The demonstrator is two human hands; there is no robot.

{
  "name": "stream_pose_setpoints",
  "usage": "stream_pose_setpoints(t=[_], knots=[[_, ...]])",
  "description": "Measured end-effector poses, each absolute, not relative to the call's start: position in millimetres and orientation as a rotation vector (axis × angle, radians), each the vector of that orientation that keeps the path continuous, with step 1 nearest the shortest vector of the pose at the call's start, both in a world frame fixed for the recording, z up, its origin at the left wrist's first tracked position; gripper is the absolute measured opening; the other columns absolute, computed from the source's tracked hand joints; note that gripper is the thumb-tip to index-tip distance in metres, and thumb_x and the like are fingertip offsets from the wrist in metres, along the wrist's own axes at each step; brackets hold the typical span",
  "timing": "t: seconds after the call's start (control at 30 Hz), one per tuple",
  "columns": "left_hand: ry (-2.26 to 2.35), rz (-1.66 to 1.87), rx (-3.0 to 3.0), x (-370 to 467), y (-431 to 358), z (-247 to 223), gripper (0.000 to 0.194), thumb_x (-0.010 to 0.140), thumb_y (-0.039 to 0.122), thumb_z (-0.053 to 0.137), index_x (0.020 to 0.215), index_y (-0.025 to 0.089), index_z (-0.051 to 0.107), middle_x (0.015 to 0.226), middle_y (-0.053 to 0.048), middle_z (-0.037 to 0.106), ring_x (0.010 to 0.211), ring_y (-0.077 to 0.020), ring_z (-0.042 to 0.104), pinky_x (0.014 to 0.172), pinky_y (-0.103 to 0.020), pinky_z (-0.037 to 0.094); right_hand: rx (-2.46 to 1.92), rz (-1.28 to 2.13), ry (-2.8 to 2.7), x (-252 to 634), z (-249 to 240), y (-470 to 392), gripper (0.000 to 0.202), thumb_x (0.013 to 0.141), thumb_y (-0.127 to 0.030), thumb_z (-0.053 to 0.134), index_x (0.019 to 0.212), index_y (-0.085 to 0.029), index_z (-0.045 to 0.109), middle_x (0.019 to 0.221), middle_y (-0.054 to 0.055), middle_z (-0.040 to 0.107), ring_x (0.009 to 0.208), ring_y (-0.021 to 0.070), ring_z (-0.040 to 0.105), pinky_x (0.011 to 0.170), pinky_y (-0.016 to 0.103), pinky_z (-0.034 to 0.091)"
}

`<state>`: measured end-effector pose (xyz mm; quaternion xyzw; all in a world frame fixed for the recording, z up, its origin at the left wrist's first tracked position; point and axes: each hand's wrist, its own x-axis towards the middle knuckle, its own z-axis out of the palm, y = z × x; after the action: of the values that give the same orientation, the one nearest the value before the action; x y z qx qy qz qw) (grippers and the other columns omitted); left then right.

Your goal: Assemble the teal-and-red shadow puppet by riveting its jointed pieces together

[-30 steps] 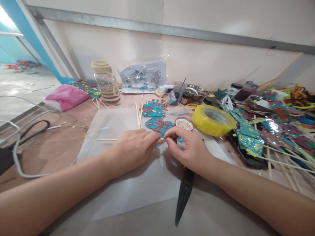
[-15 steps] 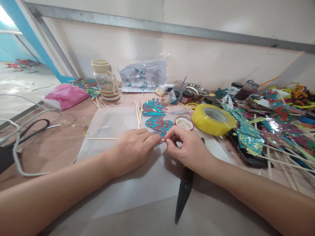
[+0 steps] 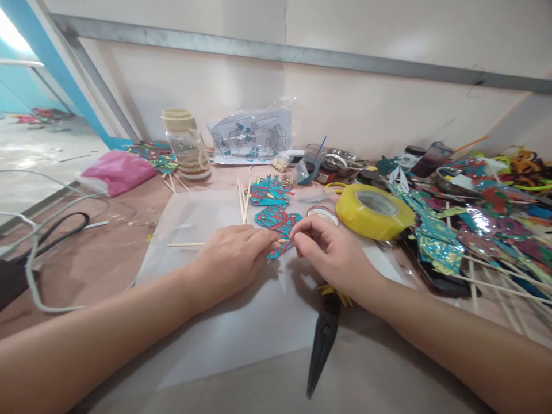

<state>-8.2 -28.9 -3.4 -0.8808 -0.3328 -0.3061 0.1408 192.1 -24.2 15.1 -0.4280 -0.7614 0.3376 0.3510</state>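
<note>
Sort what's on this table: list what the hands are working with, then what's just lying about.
In hand: left hand on thin wooden stick; right hand pinching at teal cutout.

Lying about: yellow tape roll, black shears, jar, pink bag.

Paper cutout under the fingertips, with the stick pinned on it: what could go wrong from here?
1. Both hands, left hand and right hand, pinch at the thin stick on the teal cutout; a slip could tear or crease the paper.
2. The small dish of beads sits right beside the right hand and could be knocked over.
3. The black shears lie under the right wrist, a possible snag.
</note>
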Motion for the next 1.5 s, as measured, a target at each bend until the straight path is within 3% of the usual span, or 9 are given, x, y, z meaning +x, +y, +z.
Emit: stream_pose_setpoints(t=[0.37, 0.57, 0.87, 1.03, 1.17, 1.37, 1.5], knots=[[-0.979, -0.821, -2.56, -7.4, -30.1, -3.5, 0.033, 0.1, 0.032, 0.036, 0.091, 0.017, 0.064, 0.066, -0.001, 0.067, 0.059, -0.0146, 0.062, 0.056, -0.026, 0.044, -0.999, 0.481, -2.172, 193.5, 12.2, -27.7, 0.006, 0.082, -0.015, 0.053, 0.082, -0.02, 0.056, 0.067, -0.004, 0.058, 0.06, 0.0099, 0.052, 0.057, 0.021, 0.04], [-0.93, -0.796, -2.588, -7.7, -30.1, -4.2, 0.029, 0.099, 0.026, 0.039, 0.09, 0.016, 0.064, 0.067, -0.001, 0.067, 0.061, -0.0167, 0.061, 0.057, -0.029, 0.044, -1.014, 0.411, -2.241, 192.8, 11.1, -27.1, 0.007, 0.08, -0.014, 0.053, 0.078, -0.02, 0.055, 0.064, -0.004, 0.055, 0.059, 0.0095, 0.05, 0.058, 0.021, 0.039], [-0.91, -0.78, -2.546, -10.2, -31.7, -7.0, 0.021, 0.097, 0.022, 0.044, 0.091, 0.017, 0.063, 0.069, 0.0, 0.066, 0.063, -0.0153, 0.059, 0.06, -0.028, 0.044, -1.115, 0.712, -2.091, 186.9, 15.4, -32.6, 0.008, 0.079, -0.014, 0.052, 0.076, -0.02, 0.054, 0.059, -0.006, 0.053, 0.052, 0.0084, 0.047, 0.05, 0.02, 0.036], [-0.83, -0.645, -2.474, -10.8, -34.4, -4.4, 0.019, 0.096, 0.017, 0.043, 0.102, 0.015, 0.061, 0.077, -0.001, 0.067, 0.067, -0.0172, 0.059, 0.062, -0.03, 0.045, -1.167, 0.905, -1.989, 186.2, 12.2, -30.2, 0.004, 0.079, -0.017, 0.052, 0.076, -0.02, 0.054, 0.062, -0.005, 0.052, 0.054, 0.0085, 0.046, 0.049, 0.02, 0.035], [-0.877, -0.67, -2.487, -9.9, -33.7, -3.7, 0.019, 0.096, 0.019, 0.043, 0.097, 0.016, 0.062, 0.072, -0.001, 0.066, 0.065, -0.0181, 0.06, 0.06, -0.031, 0.045, -1.207, 1.071, -1.925, 186.8, 12.3, -29.0, 0.003, 0.081, -0.021, 0.052, 0.079, -0.019, 0.054, 0.06, -0.006, 0.049, 0.051, 0.0078, 0.042, 0.047, 0.02, 0.033], [-1.038, -0.888, -2.576, -7.5, -28.9, -3.5, 0.027, 0.099, 0.026, 0.041, 0.081, 0.017, 0.06, 0.073, -0.001, 0.068, 0.066, -0.0151, 0.063, 0.062, -0.027, 0.046, -1.091, 0.999, -1.902, 190.8, 14.4, -26.9, 0.014, 0.09, -0.027, 0.047, 0.086, -0.018, 0.057, 0.07, -0.002, 0.056, 0.063, 0.0103, 0.052, 0.058, 0.023, 0.042], [-1.033, -0.928, -2.618, -8.0, -28.1, -2.6, 0.029, 0.099, 0.026, 0.038, 0.082, 0.016, 0.06, 0.073, -0.001, 0.068, 0.066, -0.0156, 0.064, 0.062, -0.027, 0.047, -1.043, 0.914, -1.933, 192.6, 13.3, -28.1, 0.012, 0.09, -0.026, 0.053, 0.092, -0.018, 0.061, 0.077, -0.001, 0.062, 0.071, 0.0108, 0.056, 0.063, 0.023, 0.043]])
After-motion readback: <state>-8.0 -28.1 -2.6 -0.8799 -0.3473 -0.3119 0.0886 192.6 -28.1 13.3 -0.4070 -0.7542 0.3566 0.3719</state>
